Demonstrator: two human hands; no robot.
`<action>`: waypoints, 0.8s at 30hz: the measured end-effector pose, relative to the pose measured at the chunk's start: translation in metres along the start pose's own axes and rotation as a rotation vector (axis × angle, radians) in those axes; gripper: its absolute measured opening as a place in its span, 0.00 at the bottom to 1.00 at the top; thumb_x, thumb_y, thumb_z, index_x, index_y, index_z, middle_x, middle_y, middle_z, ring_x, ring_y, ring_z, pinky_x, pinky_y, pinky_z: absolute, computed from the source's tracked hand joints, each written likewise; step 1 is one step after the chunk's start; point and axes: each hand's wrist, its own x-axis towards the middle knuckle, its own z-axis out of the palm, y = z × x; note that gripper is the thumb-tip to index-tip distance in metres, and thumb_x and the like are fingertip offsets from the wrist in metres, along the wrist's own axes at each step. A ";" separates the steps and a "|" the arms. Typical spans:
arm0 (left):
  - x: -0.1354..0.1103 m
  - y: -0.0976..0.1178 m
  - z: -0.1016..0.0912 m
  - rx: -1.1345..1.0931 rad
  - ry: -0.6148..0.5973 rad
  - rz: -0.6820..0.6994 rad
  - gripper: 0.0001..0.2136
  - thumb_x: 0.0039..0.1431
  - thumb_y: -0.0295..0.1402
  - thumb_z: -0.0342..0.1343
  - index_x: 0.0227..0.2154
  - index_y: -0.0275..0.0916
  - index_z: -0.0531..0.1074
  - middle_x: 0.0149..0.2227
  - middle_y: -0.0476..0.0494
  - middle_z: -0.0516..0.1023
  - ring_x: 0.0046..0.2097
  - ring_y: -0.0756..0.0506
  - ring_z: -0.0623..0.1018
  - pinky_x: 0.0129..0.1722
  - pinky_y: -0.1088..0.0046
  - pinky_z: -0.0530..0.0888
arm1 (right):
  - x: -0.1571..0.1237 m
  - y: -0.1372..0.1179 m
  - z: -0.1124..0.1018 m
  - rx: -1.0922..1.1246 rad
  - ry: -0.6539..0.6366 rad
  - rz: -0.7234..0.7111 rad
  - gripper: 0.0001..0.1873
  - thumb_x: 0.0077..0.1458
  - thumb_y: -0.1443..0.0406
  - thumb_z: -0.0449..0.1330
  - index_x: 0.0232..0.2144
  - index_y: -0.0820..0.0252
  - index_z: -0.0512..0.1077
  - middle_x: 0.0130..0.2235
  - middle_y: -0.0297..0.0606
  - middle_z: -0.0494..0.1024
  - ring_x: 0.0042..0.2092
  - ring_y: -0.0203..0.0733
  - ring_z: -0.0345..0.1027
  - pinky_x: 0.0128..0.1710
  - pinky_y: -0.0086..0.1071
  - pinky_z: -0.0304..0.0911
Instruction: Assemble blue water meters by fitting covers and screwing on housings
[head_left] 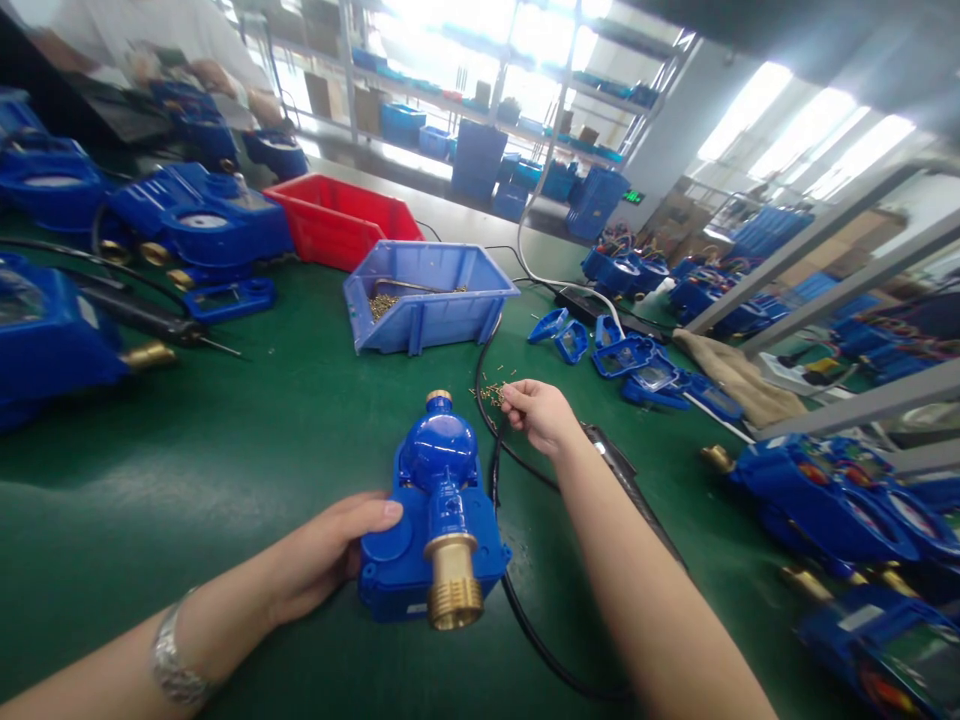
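A blue water meter (435, 510) with brass threaded ends lies on the green mat (225, 440) in front of me. My left hand (330, 545) grips its left side, thumb on top. My right hand (536, 412) reaches past the meter to a small heap of brass screws (491, 393) and pinches at them with thumb and forefinger. A black cable (517, 600) curves under my right forearm.
A light blue bin (427, 295) holding small brass screws stands beyond the meter, a red bin (337, 215) behind it. Several blue meters line the left and right sides. Blue covers (630, 355) and an electric screwdriver (135, 315) lie about. Another person works at the far left.
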 end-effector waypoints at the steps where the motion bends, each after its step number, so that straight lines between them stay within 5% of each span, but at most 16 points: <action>1: 0.000 0.000 0.000 0.002 -0.008 -0.002 0.19 0.44 0.40 0.64 0.39 0.34 0.76 0.36 0.41 0.82 0.40 0.42 0.79 0.41 0.71 0.72 | -0.008 -0.001 0.001 0.038 -0.038 -0.002 0.06 0.56 0.66 0.59 0.32 0.66 0.70 0.26 0.30 0.71 0.23 0.27 0.62 0.21 0.22 0.61; 6: 0.001 0.000 0.000 0.006 0.011 -0.009 0.20 0.45 0.39 0.64 0.40 0.34 0.75 0.38 0.41 0.81 0.39 0.41 0.79 0.43 0.68 0.72 | -0.056 0.001 0.002 0.201 -0.223 0.023 0.17 0.31 0.68 0.72 0.27 0.66 0.74 0.23 0.32 0.76 0.21 0.27 0.65 0.21 0.22 0.62; 8: 0.001 0.000 0.000 0.006 0.022 -0.015 0.19 0.44 0.39 0.64 0.39 0.35 0.75 0.37 0.41 0.82 0.38 0.42 0.79 0.42 0.68 0.72 | -0.070 0.008 0.002 0.234 -0.263 0.033 0.20 0.28 0.66 0.73 0.28 0.66 0.74 0.23 0.34 0.77 0.20 0.28 0.65 0.20 0.22 0.62; 14: 0.003 -0.002 -0.002 0.001 0.028 -0.017 0.18 0.44 0.39 0.64 0.38 0.37 0.76 0.37 0.43 0.82 0.39 0.42 0.79 0.42 0.69 0.73 | -0.085 0.025 0.005 0.260 -0.280 0.020 0.17 0.34 0.64 0.71 0.26 0.64 0.69 0.22 0.35 0.77 0.19 0.31 0.67 0.17 0.22 0.61; 19: 0.003 -0.001 0.000 0.004 0.031 -0.005 0.19 0.44 0.40 0.64 0.39 0.37 0.76 0.36 0.42 0.82 0.38 0.42 0.79 0.42 0.68 0.72 | -0.095 0.018 0.002 0.226 -0.295 0.008 0.12 0.42 0.61 0.68 0.27 0.63 0.71 0.16 0.27 0.70 0.15 0.24 0.54 0.12 0.17 0.45; 24: 0.001 -0.002 0.002 0.028 0.004 0.002 0.21 0.45 0.41 0.63 0.42 0.34 0.75 0.40 0.39 0.81 0.42 0.40 0.78 0.44 0.67 0.72 | -0.131 -0.010 -0.004 -0.247 -0.491 -0.226 0.04 0.49 0.68 0.61 0.29 0.61 0.77 0.21 0.30 0.70 0.23 0.27 0.60 0.23 0.21 0.55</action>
